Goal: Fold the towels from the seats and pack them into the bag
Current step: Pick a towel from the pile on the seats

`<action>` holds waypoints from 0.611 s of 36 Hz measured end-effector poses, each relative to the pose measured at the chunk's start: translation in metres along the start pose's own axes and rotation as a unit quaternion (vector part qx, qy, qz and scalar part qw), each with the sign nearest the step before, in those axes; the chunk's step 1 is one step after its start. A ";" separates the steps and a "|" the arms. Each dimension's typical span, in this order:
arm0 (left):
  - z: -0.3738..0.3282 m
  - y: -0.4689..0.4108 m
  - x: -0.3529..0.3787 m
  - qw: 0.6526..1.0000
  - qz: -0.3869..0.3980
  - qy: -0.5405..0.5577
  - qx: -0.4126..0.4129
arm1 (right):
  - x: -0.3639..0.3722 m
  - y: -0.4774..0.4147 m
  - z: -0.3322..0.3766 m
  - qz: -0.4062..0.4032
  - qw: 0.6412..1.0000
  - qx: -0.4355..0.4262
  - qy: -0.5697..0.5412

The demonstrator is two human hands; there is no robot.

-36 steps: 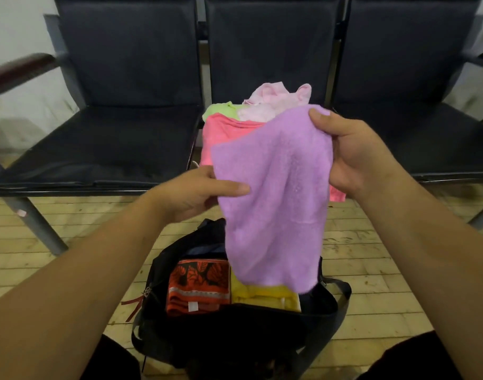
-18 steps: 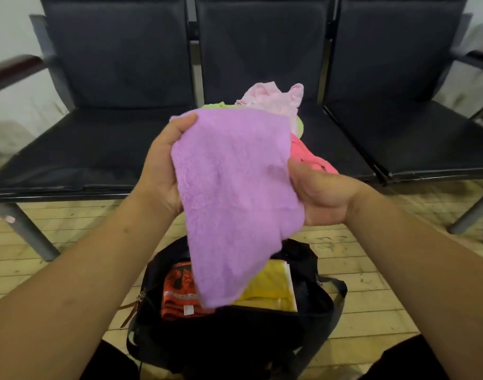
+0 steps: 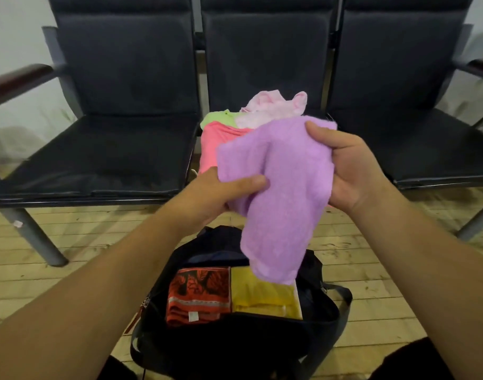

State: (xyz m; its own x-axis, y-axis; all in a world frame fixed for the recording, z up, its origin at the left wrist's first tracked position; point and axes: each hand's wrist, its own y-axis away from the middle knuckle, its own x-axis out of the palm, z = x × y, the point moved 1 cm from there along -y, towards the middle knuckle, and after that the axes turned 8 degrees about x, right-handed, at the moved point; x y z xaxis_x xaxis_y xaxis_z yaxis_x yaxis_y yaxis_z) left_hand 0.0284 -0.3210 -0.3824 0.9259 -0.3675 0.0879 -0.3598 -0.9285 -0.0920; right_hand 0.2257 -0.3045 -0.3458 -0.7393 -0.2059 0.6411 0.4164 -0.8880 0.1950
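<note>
i see both hands gripping the purple towel [image 3: 278,171] above the open bag [image 3: 235,344] — left hand [image 3: 215,196] pinching its lower left edge, right hand [image 3: 352,171] clutching the top right corner; the other towels [image 3: 229,133] lie on the middle seat [image 3: 265,64].

A: What do we have in hand?
B: We see the purple towel [image 3: 278,187] held up by both hands. The left hand [image 3: 215,196] pinches its left edge, thumb on top. The right hand [image 3: 352,171] grips the upper right corner. The lower end hangs over the open black bag [image 3: 235,344] on the plank floor [image 3: 70,256].
A: Bag contents?
B: We see a folded red patterned towel [image 3: 199,294] on the left, with a yellow towel [image 3: 262,297] just beside it.
A: Seats?
B: The middle chair [image 3: 262,64] carries a heap: a pale pink towel [image 3: 273,108] on top, with a green towel [image 3: 218,117] and a coral towel [image 3: 215,144] under it.
</note>
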 end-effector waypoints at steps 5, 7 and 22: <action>-0.004 0.002 0.012 0.989 -0.075 0.124 0.031 | -0.013 -0.005 0.003 -0.088 0.990 0.059 0.096; -0.005 0.001 0.016 0.980 -0.098 0.173 0.018 | -0.021 -0.007 0.002 -0.096 0.988 0.080 0.091; -0.018 -0.003 -0.009 0.979 -0.200 0.044 0.011 | -0.031 -0.009 -0.007 -0.037 0.981 0.079 0.176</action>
State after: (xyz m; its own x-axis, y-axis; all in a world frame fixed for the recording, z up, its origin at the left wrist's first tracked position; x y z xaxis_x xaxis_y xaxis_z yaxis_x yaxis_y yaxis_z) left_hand 0.0187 -0.3156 -0.3647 0.9782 0.0219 0.2063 0.0338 -0.9980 -0.0542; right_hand 0.2413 -0.2926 -0.3724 -0.8956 -0.2981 0.3303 0.4117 -0.8368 0.3610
